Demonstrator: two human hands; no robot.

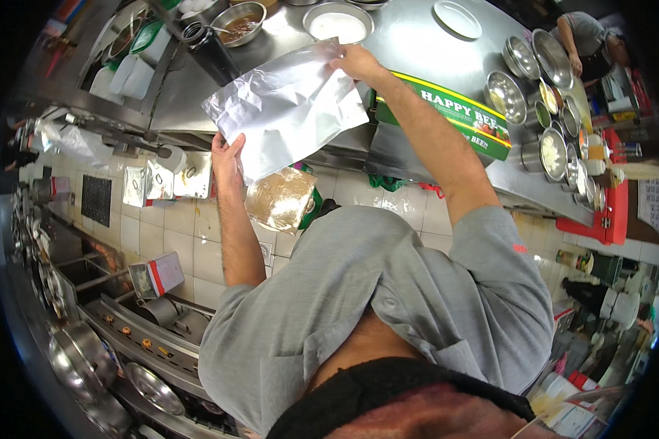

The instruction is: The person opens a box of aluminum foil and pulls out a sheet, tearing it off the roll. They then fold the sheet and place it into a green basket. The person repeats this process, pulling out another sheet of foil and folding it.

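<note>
A wrinkled sheet of aluminium foil (pixel 296 112) is stretched out between my hands, partly over the front edge of the steel worktable (pixel 403 38). My left hand (pixel 229 156) pinches its lower left edge, thumb on the upper face. At the far right corner, my right hand (pixel 358 63) grips the foil between thumb and fingers. A green and yellow foil box (pixel 439 104) lies on the table to the right, partly hidden by my right forearm. Beyond the sheet's left part stands an open black bottle (pixel 208 52), close to the foil.
Behind the foil are a bowl of white contents (pixel 338 26) and a bowl of brown liquid (pixel 239 24). A white oval plate (pixel 457 19) lies farther back. Several steel bowls (pixel 504 96) crowd the right end, near another person (pixel 585 44). A cardboard piece (pixel 281 198) is below the table edge.
</note>
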